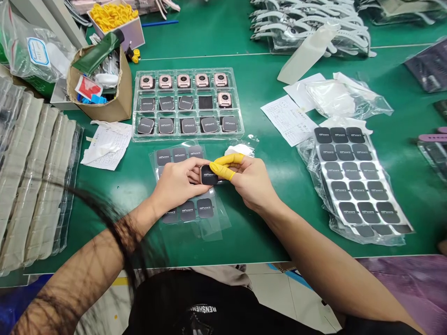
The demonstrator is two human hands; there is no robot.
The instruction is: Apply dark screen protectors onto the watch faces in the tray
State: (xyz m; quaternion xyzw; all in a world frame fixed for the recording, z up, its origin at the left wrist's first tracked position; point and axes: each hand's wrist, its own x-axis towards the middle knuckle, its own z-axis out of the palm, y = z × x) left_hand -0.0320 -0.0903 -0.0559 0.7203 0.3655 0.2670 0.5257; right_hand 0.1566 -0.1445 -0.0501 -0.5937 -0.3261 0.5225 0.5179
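Closest to me is the dark shirt (195,307) of the person, just this side of the green table (265,242). On the table, below the hands, I see a clear sheet (216,223) of dark square labels, partly hidden by the left hand (174,184). That hand has its thumb and fingers curled around a small watch (208,176), keeping it above the sheet with its dark, lettered front up. From the other side comes the right hand (256,184), yellow covers (223,172) on its thumb and forefinger; these are drawn almost together and touch the watch's right part, though I can't tell whether they pinch it or only press. To the left leans a pile of plastic trays (35,177); to the right, label sheets (359,190) lie over clear plastic. Farther on, I have a clear tray (188,137) with three rows: dark fronts fill the near one, pink watches turned back-up the far one, and the middle row mixes both with one dark pad. Left of it stands a cardboard box (104,110) of odds and ends; beyond that, a box of yellow pieces (113,18). White straps (310,23) lie heaped at the far right.
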